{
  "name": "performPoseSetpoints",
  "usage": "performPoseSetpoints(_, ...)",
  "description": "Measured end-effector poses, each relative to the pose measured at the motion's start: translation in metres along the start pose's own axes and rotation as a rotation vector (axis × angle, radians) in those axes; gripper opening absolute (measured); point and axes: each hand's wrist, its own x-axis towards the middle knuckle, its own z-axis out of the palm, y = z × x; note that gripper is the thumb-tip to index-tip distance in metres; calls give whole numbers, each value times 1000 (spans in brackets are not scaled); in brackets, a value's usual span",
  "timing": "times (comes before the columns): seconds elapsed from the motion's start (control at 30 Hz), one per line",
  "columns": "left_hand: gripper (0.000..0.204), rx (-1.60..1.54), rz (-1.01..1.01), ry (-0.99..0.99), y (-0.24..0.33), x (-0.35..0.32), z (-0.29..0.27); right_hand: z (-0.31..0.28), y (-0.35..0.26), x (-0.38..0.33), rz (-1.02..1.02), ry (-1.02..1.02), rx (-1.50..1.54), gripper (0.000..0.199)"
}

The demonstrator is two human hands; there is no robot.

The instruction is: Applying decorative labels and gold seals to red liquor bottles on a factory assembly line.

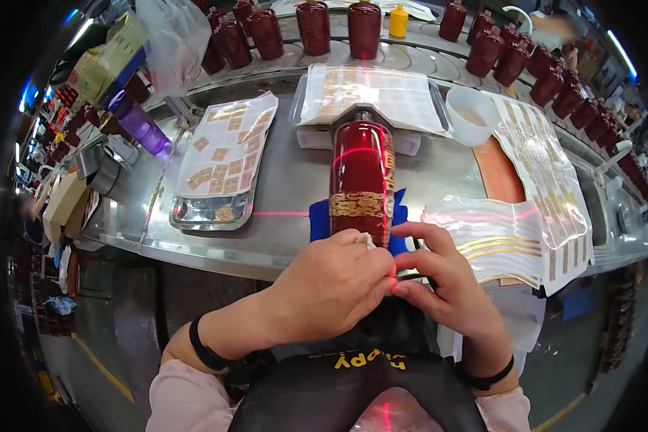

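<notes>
Two hands, left hand [331, 281], right hand [439, 277], one red bottle [360, 180]

Two bare hands at lower centre of the frame, left hand [335, 281], right hand [443, 281], a black band on each wrist, pale pink sleeves at the bottom corners, black apron with yellow lettering across the chest

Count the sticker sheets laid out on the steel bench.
4, though more may be stacked beneath: one sheet on the left tray, one sheet behind the red bottle, one long sheet at right, and a striped sheet by the right hand.
</notes>
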Motion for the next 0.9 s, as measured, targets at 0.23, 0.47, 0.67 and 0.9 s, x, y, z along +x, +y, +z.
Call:
performPoseSetpoints(0.23, 9, -158, -128, 15, -36, -44, -8, 16, 1, 9, 78, 61, 133, 9)
performPoseSetpoints(0.47, 52, 227, -171, 399, -76, -60, 26, 13, -2, 9, 119, 156, 79, 7)
performPoseSetpoints(0.67, 61, 574, 3, 448, -80, -56, 26, 7, -9, 15, 65, 123, -22, 6)
performPoseSetpoints(0.9, 23, -85, -25, 296, -66, -37, 11, 14, -21, 32, -2, 104, 12, 10)
